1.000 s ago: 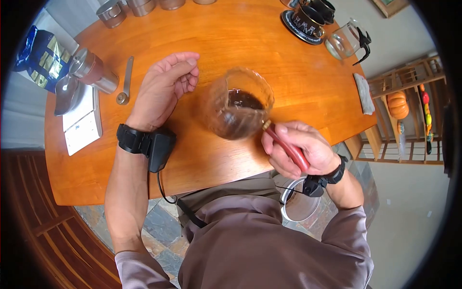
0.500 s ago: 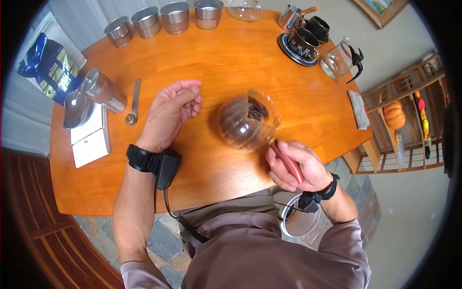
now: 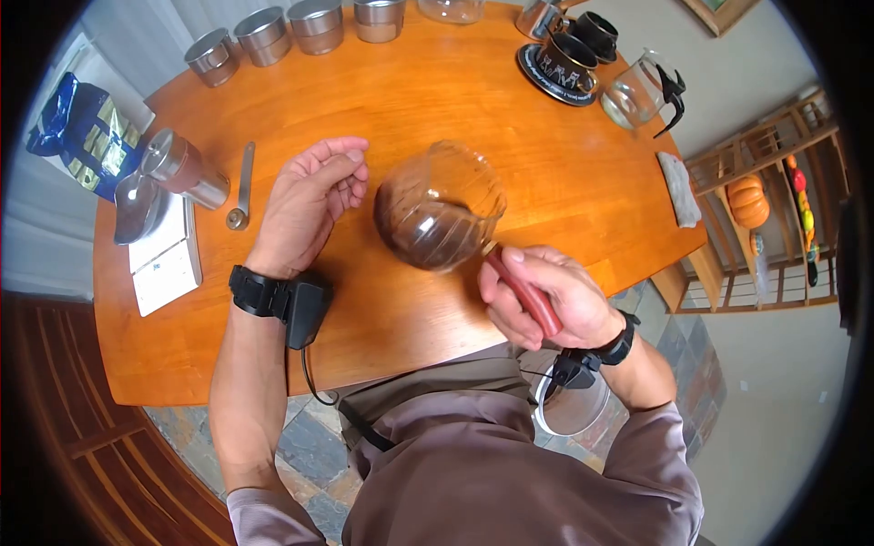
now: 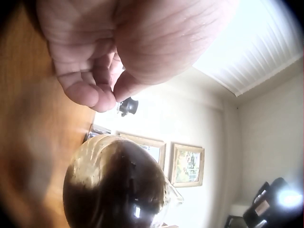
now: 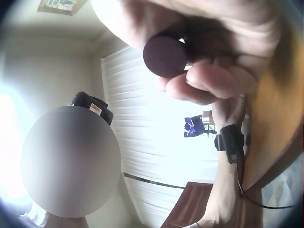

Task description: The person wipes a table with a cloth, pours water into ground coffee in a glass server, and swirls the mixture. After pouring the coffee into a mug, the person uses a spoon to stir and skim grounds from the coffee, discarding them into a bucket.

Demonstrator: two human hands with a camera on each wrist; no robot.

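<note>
My right hand grips the reddish handle of a round glass coffee pot with dark liquid in it. The handle's dark round end shows between the fingers in the right wrist view. The pot is tilted above the wooden table, and its liquid runs up the left side of the glass. Beside the pot, my left hand is held with fingers loosely bent and nothing in them. In the left wrist view its thumb and fingertips hang over the glass bowl.
At the left are a metal scoop, a coffee grinder, a white scale and a blue bag. Several metal cups line the far edge. Black cups, a glass carafe and a grey cloth stand or lie at the right.
The pot and right hand have circled, first right and nearer to me, then back left. The liquid has swung round to the left side of the glass. The left hand keeps its pose.
</note>
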